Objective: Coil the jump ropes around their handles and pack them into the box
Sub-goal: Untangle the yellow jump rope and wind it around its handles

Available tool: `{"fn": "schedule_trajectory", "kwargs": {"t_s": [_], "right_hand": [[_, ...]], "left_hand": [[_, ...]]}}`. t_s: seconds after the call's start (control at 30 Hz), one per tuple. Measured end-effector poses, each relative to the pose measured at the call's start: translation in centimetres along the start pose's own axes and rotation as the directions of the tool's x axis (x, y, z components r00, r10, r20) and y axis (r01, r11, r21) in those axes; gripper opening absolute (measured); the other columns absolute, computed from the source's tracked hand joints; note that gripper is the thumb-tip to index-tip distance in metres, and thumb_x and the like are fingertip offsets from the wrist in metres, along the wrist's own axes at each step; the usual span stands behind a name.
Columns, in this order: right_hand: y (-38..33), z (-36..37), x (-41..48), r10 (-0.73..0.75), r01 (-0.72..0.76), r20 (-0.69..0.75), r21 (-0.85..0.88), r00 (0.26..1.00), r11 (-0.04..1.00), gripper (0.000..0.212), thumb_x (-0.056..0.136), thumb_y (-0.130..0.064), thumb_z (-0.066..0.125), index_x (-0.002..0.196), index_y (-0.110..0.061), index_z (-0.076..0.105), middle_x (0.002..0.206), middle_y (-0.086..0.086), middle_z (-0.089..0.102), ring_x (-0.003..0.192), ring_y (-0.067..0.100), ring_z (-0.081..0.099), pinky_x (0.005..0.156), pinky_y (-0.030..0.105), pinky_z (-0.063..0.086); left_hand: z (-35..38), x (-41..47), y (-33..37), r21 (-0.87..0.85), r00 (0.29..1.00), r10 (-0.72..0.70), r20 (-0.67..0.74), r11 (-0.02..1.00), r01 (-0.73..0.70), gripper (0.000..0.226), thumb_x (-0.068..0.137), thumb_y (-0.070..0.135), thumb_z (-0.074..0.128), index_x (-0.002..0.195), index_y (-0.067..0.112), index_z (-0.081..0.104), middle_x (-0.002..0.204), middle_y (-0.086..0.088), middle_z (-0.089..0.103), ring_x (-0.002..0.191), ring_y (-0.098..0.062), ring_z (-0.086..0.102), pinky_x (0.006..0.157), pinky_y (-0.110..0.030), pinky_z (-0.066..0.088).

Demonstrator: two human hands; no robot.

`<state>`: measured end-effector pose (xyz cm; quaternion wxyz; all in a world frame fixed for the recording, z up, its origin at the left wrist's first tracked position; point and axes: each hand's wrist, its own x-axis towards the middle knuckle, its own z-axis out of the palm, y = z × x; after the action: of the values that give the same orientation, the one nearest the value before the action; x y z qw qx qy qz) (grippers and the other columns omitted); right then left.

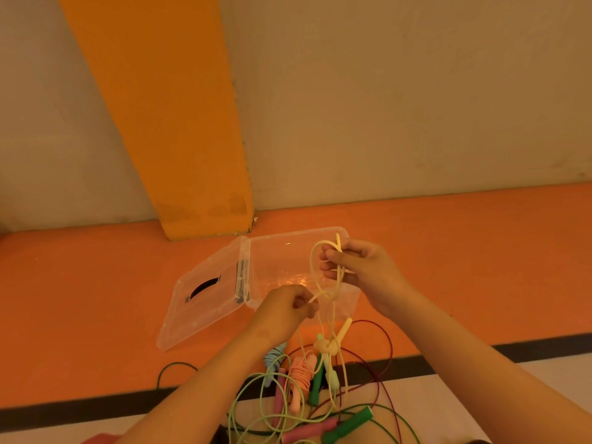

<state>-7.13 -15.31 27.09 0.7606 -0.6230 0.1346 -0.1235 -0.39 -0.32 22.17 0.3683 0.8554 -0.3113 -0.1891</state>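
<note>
Both my left hand and right hand pinch the yellow jump rope over the open box; it looks light and floppy, so I'd take hold at its dangling handles.

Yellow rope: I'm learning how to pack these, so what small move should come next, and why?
Probably the left hand should pull its pinched strand clear of the loop that the right hand holds up. The yellow rope hangs loose and crossed and its handles dangle below, so it is not ready for the open box.
</note>
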Motion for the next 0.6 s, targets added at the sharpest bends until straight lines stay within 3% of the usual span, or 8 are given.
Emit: {"fn": "schedule_trajectory", "kwargs": {"t_s": [0.07,0.2,0.3,0.4,0.53,0.6], "right_hand": [[0.1,-0.1,0.0,-0.005,0.005,0.002,-0.030,1.000,1.000,0.009,0.088,0.001,0.061,0.088,-0.003,0.069,0.077,0.008,0.069,0.068,0.013,0.067,0.067,0.024,0.058],[0.5,-0.4,0.1,-0.039,0.041,0.012,-0.142,0.999,0.989,0.011,0.085,0.000,0.066,0.084,-0.009,0.072,0.080,0.009,0.071,0.075,0.016,0.068,0.069,0.025,0.058],[0.8,-0.6,0.2,-0.040,0.044,0.022,-0.196,0.999,0.980,0.009,0.085,-0.004,0.067,0.089,-0.009,0.073,0.081,0.005,0.071,0.074,0.011,0.066,0.072,0.024,0.056],[1.1,-0.8,0.3,0.009,0.004,0.053,-0.232,0.999,0.973,0.010,0.085,-0.007,0.067,0.094,-0.008,0.072,0.081,0.002,0.072,0.075,0.007,0.067,0.074,0.021,0.054],[2.0,-0.3,-0.2,0.089,-0.043,0.140,-0.302,0.986,0.952,0.018,0.086,-0.004,0.065,0.103,-0.002,0.070,0.094,0.006,0.073,0.083,0.003,0.067,0.073,0.011,0.049],[2.7,0.3,-0.4,0.106,-0.051,0.159,-0.316,0.981,0.947,0.019,0.087,-0.002,0.063,0.106,-0.002,0.069,0.093,0.004,0.071,0.080,-0.001,0.066,0.071,0.009,0.047]], "left_hand": [[-0.3,0.0,0.2,-0.043,0.996,0.063,-0.062,0.997,-0.066,0.010,0.093,0.018,0.060,0.090,0.017,0.070,0.075,0.005,0.066,0.075,-0.011,0.061,0.078,-0.029,0.046],[-1.7,-0.1,1.4,-0.135,0.965,0.182,-0.187,0.969,-0.209,0.012,0.093,0.016,0.060,0.093,0.022,0.071,0.086,0.003,0.069,0.080,-0.011,0.059,0.073,-0.021,0.040],[-3.0,-0.3,2.7,-0.194,0.940,0.232,-0.248,0.939,-0.283,0.014,0.094,0.017,0.058,0.091,0.025,0.070,0.086,0.018,0.067,0.085,-0.002,0.059,0.080,-0.020,0.041],[-4.4,-0.2,3.2,-0.272,0.907,0.208,-0.365,0.908,-0.318,0.020,0.097,0.016,0.053,0.086,0.028,0.064,0.076,0.027,0.062,0.078,0.007,0.056,0.078,-0.021,0.041],[-6.3,0.4,2.3,-0.379,0.863,0.133,-0.488,0.858,-0.346,0.019,0.098,0.017,0.051,0.089,0.025,0.065,0.074,0.016,0.063,0.079,-0.002,0.060,0.082,-0.030,0.044],[-6.6,0.4,2.3,-0.403,0.859,0.133,-0.495,0.840,-0.363,0.021,0.099,0.013,0.049,0.089,0.021,0.066,0.076,0.010,0.063,0.078,-0.001,0.059,0.078,-0.021,0.044]]}}
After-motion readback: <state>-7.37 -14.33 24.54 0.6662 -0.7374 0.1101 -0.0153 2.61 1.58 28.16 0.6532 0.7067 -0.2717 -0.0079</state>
